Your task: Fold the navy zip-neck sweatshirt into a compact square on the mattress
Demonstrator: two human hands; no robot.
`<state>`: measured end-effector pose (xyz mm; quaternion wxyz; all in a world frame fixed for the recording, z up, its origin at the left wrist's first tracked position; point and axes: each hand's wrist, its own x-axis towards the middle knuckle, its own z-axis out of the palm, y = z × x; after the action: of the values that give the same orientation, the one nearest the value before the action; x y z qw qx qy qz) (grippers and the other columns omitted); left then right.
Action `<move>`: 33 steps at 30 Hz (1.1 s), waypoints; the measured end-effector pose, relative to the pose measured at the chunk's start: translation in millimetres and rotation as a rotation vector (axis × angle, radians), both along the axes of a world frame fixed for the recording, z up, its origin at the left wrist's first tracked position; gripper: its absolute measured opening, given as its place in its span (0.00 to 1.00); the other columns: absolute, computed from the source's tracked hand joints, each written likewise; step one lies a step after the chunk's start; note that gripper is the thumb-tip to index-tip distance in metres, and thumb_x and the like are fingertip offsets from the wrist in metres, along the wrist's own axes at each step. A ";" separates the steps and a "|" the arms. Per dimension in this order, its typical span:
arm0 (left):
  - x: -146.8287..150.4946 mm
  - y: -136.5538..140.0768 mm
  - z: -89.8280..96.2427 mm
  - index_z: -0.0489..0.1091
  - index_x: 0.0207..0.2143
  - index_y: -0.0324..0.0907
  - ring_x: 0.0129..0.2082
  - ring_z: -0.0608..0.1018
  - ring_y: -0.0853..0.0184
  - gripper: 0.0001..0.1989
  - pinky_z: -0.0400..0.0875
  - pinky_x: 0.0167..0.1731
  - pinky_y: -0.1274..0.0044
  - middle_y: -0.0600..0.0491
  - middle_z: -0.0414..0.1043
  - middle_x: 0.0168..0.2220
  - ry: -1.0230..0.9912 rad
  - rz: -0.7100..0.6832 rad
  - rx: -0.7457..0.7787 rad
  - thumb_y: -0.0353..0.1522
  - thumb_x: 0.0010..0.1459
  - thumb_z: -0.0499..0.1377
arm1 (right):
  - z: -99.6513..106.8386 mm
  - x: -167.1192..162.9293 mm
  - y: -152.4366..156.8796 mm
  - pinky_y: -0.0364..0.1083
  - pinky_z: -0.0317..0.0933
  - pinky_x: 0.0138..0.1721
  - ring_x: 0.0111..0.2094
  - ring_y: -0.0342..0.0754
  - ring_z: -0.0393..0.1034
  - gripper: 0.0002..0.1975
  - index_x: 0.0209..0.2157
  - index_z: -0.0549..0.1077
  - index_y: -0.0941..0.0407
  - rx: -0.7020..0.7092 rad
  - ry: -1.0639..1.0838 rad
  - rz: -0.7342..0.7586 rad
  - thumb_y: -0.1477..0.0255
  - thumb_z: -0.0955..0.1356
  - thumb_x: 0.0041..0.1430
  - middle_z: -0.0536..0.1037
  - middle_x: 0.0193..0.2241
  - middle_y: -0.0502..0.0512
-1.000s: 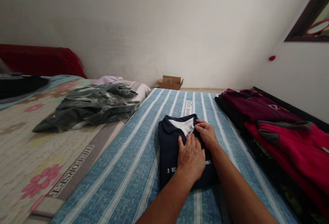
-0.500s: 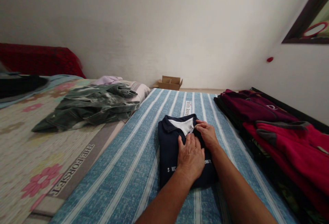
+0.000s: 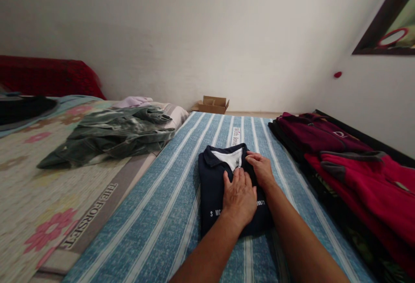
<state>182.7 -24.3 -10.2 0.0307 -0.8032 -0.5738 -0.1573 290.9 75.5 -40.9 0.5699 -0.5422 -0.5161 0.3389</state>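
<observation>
A folded navy polo shirt (image 3: 212,188) with a collar and a white inner neck lies on a blue striped bedsheet (image 3: 162,196). White lettering runs across its chest, partly covered by my left hand (image 3: 240,196). That hand rests flat on the shirt front just under the neck opening, fingers stretched out. At the right side of the collar, my right hand (image 3: 262,169) has its thumb and fingers closed on the cloth edge. Its fingertips are partly hidden, and the right forearm passes over the shirt's right edge.
Crumpled dark green clothing (image 3: 113,133) lies on a floral bedspread (image 3: 19,188) to the left. Folded maroon (image 3: 320,133) and red garments (image 3: 366,183) are stacked along the right side. A cardboard box (image 3: 214,104) stands beyond the bed's far end, by the wall.
Both hands keep almost the same place on the shirt. The whole view has shifted slightly, with everything a little further left in the picture.
</observation>
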 end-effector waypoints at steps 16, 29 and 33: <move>-4.3 5.1 8.3 0.54 0.60 0.39 0.63 0.52 0.57 0.25 0.43 0.58 0.54 0.44 0.52 0.62 0.107 -0.062 -0.141 0.32 0.61 0.42 | 22.7 -12.6 -58.7 0.49 0.58 0.48 0.43 0.51 0.67 0.11 0.34 0.75 0.52 0.102 -0.413 0.015 0.71 0.61 0.55 0.74 0.40 0.56; -1.9 20.4 6.4 0.54 0.60 0.40 0.63 0.51 0.60 0.25 0.41 0.57 0.57 0.44 0.51 0.63 0.194 -0.099 -0.131 0.33 0.61 0.41 | 30.1 -8.6 -68.1 0.43 0.56 0.42 0.38 0.46 0.66 0.13 0.31 0.73 0.54 -0.013 -0.541 -0.001 0.70 0.58 0.62 0.75 0.35 0.52; -1.5 22.0 7.7 0.54 0.59 0.39 0.62 0.52 0.61 0.25 0.42 0.57 0.58 0.44 0.52 0.62 0.176 -0.092 -0.128 0.33 0.60 0.41 | 29.5 -8.4 -65.8 0.43 0.56 0.41 0.38 0.46 0.66 0.14 0.29 0.72 0.54 -0.035 -0.565 -0.029 0.71 0.58 0.62 0.74 0.34 0.52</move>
<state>181.2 -2.3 -2.5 0.0222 -0.8397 -0.5402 -0.0502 282.5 9.7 -11.5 0.3986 -0.6324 -0.6408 0.1750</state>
